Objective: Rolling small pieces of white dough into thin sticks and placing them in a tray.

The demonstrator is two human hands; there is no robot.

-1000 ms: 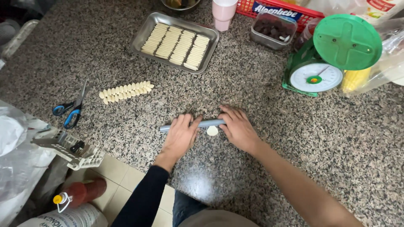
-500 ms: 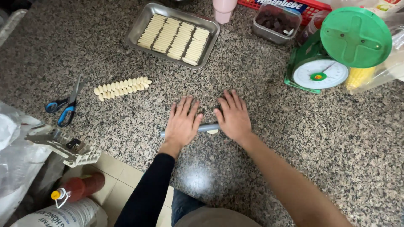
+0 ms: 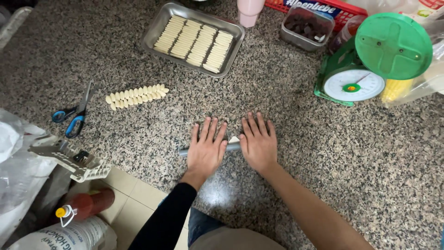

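Both hands have slid forward since the earlier frame: left hand (image 3: 206,150) and right hand (image 3: 257,144) lie flat, fingers spread, on a grey rod (image 3: 185,152) over a dough piece (image 3: 234,140). Risk: uneven pressure skews the rod, smearing dough. Counter edge (image 3: 152,181) near the wrists; open granite ahead toward the tray (image 3: 159,22).

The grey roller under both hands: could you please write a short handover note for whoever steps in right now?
Left hand and right hand: both flat, palms down on the grey roller, with a small pale dough piece between them.
Done: a metal tray holds rows of shaped pieces; another row of shaped pieces lies on the granite counter.
Left: the piece under the roller is not yet shaped.
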